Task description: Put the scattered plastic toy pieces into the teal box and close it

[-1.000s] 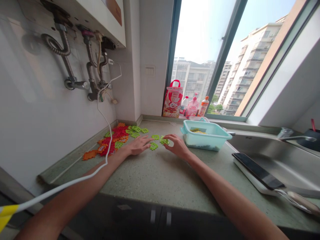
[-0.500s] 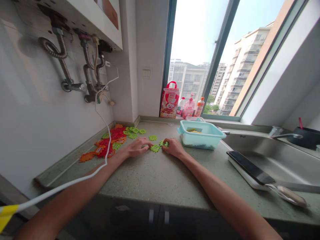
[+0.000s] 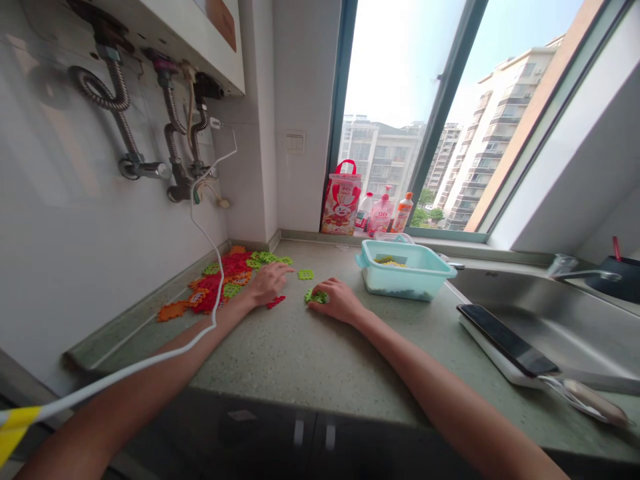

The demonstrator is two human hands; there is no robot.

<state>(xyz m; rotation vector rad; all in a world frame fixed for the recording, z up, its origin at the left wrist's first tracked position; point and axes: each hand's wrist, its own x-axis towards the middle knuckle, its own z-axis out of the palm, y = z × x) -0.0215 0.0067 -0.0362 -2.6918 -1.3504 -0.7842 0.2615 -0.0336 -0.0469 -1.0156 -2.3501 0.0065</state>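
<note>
Green interlocking puzzle pieces [image 3: 315, 297] with notched edges lie under the fingers of my right hand [image 3: 339, 300], which is curled round them on the counter. My left hand [image 3: 267, 283] is farther left, its fingers stretched out and apart. Beside its palm, partly hidden, a red puzzle piece [image 3: 277, 302] rests on the counter. Between and beyond the hands sits a single green piece [image 3: 306, 275]. Behind my left hand spreads a pile of red pieces [image 3: 233, 270], mixed with orange pieces [image 3: 173, 311] and green pieces [image 3: 263, 259].
A light blue plastic tub [image 3: 406, 275] stands right of my hands, against the sink [image 3: 500, 293]. A dark phone [image 3: 507, 340] lies at the sink's front corner. A white cable [image 3: 205, 333] hangs across my left forearm. Bottles [image 3: 381, 215] line the windowsill.
My left hand has drawn back left from the green pieces, and a red piece now shows beside it. My right hand has shifted slightly left, over the nearer green piece.
</note>
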